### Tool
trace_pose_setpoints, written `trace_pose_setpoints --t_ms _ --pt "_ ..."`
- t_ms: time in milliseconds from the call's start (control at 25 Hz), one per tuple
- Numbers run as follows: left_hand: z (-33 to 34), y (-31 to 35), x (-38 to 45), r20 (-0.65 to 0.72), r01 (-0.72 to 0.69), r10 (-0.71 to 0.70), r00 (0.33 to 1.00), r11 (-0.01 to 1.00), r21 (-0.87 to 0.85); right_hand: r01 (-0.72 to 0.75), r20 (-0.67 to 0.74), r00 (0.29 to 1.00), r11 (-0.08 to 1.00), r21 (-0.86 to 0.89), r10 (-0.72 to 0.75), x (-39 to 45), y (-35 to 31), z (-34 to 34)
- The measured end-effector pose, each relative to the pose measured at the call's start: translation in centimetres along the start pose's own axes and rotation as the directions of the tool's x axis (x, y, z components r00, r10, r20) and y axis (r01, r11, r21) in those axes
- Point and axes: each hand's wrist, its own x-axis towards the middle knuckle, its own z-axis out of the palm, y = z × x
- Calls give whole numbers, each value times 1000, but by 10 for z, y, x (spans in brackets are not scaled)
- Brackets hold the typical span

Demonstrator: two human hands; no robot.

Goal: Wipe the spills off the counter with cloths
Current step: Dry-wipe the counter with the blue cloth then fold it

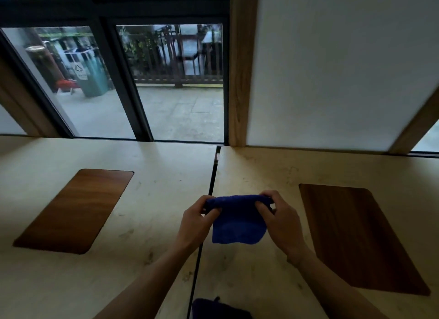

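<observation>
A blue cloth point(238, 221) hangs folded between both hands above the pale counter point(166, 199). My left hand point(196, 220) pinches its upper left corner and my right hand point(281, 220) pinches its upper right corner. The cloth's lower edge droops just over the counter, near the dark seam point(211, 190) between two counter slabs. Faint smudges and stains point(291, 173) mark the pale surface to the right of the seam and around my forearms. A second dark blue cloth point(213, 309) shows at the bottom edge, partly cut off.
Two dark wooden inlay panels sit in the counter, one at the left point(76, 209) and one at the right point(356, 238). A window point(166, 81) and a white wall panel point(332, 69) rise directly behind the counter's far edge.
</observation>
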Motion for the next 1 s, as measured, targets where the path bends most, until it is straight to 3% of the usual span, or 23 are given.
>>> trace_pose_setpoints --t_ms 320,600,1000 --pt "11 -24 3 86 51 -49 995 998 -23 -67 44 997 997 -35 69 -11 17 9" --pt "22 -59 -4 179 206 -196 964 978 -41 -206 152 965 977 -57 212 -29 44 29" --pt "40 -94 8 235 432 -415 879 901 -26 -466 303 828 879 -96 472 -19 82 57"
